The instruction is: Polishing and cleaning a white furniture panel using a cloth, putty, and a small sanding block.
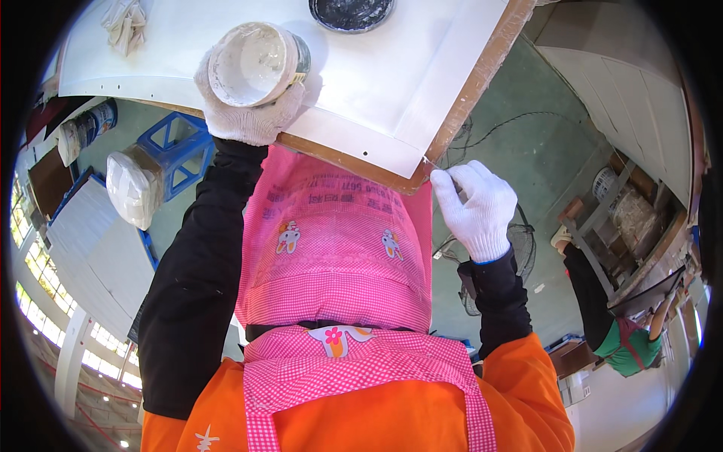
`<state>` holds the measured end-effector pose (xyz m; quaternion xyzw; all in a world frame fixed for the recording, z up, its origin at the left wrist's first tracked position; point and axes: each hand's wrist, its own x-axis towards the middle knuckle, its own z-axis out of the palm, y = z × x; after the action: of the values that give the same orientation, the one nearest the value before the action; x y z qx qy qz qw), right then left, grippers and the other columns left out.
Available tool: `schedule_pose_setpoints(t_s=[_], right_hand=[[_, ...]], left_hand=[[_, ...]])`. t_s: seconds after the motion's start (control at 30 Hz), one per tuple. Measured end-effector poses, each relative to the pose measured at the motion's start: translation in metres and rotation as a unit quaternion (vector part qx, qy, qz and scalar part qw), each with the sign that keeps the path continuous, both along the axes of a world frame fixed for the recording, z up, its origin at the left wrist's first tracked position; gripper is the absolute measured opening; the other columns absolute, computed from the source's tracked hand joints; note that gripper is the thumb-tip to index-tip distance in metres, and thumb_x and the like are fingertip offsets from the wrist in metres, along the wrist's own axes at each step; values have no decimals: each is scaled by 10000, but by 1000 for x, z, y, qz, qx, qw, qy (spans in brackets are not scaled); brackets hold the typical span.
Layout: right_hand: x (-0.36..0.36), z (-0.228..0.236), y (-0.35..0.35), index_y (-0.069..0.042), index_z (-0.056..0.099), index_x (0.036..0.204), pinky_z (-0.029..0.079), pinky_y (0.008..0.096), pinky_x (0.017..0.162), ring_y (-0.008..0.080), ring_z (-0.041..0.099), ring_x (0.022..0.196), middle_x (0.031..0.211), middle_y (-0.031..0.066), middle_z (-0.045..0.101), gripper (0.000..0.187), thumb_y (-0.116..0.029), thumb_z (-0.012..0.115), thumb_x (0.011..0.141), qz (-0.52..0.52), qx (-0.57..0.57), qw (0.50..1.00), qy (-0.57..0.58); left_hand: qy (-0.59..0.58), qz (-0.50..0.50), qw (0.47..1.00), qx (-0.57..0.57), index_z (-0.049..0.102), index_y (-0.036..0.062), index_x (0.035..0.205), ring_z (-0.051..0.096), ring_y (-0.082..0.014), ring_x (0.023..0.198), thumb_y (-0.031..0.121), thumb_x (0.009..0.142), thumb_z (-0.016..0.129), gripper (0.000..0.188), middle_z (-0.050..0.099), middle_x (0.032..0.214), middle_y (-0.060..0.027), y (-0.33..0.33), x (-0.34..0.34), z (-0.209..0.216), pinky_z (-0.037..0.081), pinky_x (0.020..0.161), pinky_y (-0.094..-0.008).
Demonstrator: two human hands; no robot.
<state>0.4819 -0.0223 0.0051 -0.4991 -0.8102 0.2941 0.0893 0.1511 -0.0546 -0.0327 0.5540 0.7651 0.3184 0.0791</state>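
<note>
My left hand [248, 119], in a white knit glove, grips a small open plastic tub [254, 64] above the white panel [376, 98]. White paste coats the inside of the tub. My right hand [477, 209], also in a white glove, is just off the panel's near right corner. Its thumb and forefinger are pinched together; whatever is between them is too small to tell. A thin pale strand shows near those fingertips, by the corner. The panel lies on a board with a brown, paste-smeared edge [459, 102].
A dark round lid [352, 11] smeared with white and a crumpled cloth [124, 26] lie on the panel. A blue stool [177, 151] with a plastic-wrapped top stands left. Cables [520, 117] and a wire-mesh fan guard [520, 245] are at right. A person in green [629, 346] works farther right.
</note>
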Motion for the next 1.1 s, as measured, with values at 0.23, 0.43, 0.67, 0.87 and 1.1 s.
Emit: schedule_pose_setpoints(t_s=[0.23,0.43,0.67,0.87,1.1], right_hand=[[-5,4,3,-124,658,689,452,361,503,242,597,540,645,40,572,258,-286,749,868,25,31,999,-5],[3,4,5,-124,665,697,455,366,509,249,604,554,657,46,583,248,-286,745,867,6,27,999,-24],[-4,6,8,-100,686,718,455,366,514,251,607,558,642,57,585,259,-301,739,872,14,-43,999,-1],[2,3,8,-80,690,718,453,356,515,249,602,549,643,65,596,272,-290,722,887,-17,-94,995,16],[-1,0,10,-74,699,723,454,350,515,249,598,546,643,68,598,252,-268,722,883,-12,-99,995,29]], left_hand=[[-6,35,996,87,347,32,1443,578,-270,1265,232,616,946,1040,554,1381,-153,-5,-17,-33,454,1088,-397],[-30,-6,999,19,332,25,1448,578,-268,1263,218,627,932,1036,552,1385,-155,4,3,1,457,1087,-400],[-36,-25,999,10,324,16,1447,577,-266,1262,214,632,924,1031,548,1388,-156,4,1,6,454,1089,-400],[-35,-28,999,8,327,15,1443,571,-271,1264,225,633,924,1028,549,1380,-154,8,8,12,446,1096,-399],[-75,-41,991,101,310,18,1449,566,-270,1269,231,633,925,1044,540,1388,-154,-1,-1,-12,445,1097,-398]])
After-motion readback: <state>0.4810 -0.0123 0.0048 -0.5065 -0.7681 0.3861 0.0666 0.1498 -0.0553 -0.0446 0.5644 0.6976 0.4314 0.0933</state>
